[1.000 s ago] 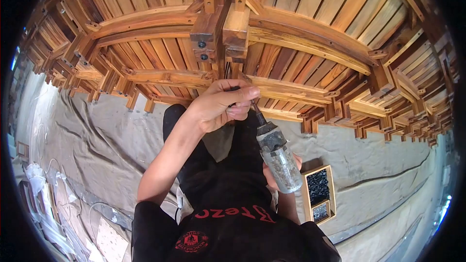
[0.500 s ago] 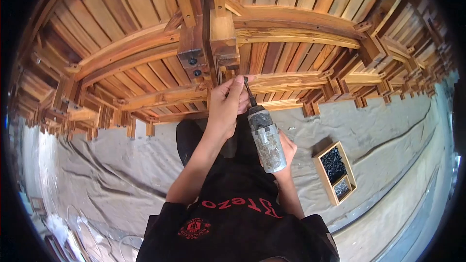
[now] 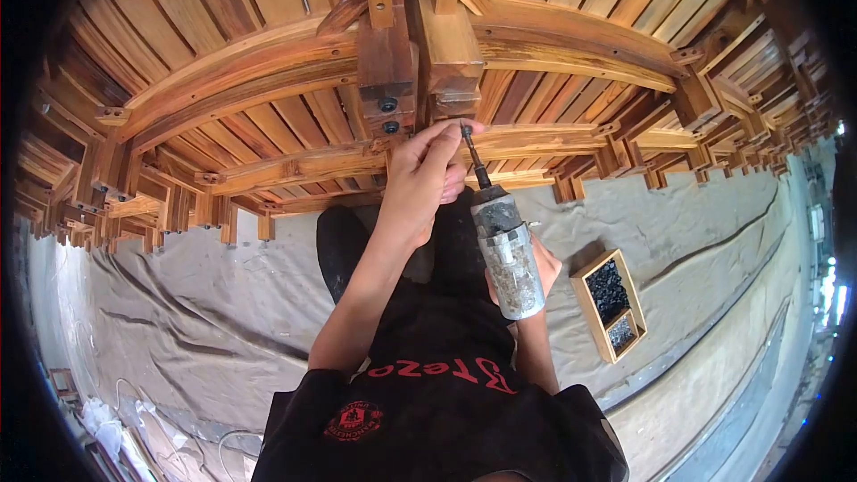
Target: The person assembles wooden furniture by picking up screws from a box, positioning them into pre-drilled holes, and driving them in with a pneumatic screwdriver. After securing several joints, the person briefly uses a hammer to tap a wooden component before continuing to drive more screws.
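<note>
My right hand (image 3: 546,270) is wrapped round the grip of a worn grey power driver (image 3: 511,259), mostly hidden behind its body. The driver's long bit (image 3: 478,161) slants up to the fingertips of my left hand (image 3: 433,165). Those fingers are pinched at the bit's tip on a small dark bolt (image 3: 466,129), of which only the head shows. Just beyond them is the end of a wooden leg (image 3: 453,58). Two black bolt heads (image 3: 388,116) sit in the neighbouring leg (image 3: 384,62), left of my fingers.
Slatted wooden furniture frames (image 3: 268,54) stand upside down or on edge in rows across the far side. On the cloth-covered floor (image 3: 214,303), to my right, lies a wooden box (image 3: 616,353) with black hardware in one compartment and small silvery pieces in the other.
The view has shifted, so the legs appear further right. Both hands and the driver have moved slightly right in view, the bit tip still at my left fingers.
</note>
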The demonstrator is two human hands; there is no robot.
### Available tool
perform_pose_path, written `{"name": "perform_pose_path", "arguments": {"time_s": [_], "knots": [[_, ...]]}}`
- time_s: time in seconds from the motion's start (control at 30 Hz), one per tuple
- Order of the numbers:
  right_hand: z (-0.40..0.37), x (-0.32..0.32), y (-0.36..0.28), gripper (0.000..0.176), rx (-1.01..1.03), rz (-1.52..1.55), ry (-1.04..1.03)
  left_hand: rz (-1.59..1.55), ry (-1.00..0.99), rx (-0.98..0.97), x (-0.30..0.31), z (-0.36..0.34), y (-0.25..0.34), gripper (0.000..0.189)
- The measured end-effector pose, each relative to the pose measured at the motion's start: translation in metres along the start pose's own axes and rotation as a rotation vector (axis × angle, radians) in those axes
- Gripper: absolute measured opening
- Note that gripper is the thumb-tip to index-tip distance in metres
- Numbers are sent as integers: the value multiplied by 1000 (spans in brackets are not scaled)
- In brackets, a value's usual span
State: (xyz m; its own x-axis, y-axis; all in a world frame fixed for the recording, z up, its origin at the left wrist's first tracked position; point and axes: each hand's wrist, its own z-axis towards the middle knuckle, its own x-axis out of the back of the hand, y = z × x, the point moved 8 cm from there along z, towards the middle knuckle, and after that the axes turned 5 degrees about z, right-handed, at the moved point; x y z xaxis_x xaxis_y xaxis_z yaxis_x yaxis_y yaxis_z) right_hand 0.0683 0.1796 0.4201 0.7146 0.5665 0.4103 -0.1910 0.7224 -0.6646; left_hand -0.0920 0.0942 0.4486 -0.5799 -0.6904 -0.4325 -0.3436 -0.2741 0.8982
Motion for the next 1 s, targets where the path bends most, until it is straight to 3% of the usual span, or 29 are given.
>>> {"name": "perform_pose_path", "arguments": {"time_s": [0.47,1.0], "knots": [[7,-7,-10,34,3,25,-40,-433,-159,170,4,4,-10,29],[-14,-5,-5,34,5,-67,-35,-339,-107,182,10,0,-22,30]]}}
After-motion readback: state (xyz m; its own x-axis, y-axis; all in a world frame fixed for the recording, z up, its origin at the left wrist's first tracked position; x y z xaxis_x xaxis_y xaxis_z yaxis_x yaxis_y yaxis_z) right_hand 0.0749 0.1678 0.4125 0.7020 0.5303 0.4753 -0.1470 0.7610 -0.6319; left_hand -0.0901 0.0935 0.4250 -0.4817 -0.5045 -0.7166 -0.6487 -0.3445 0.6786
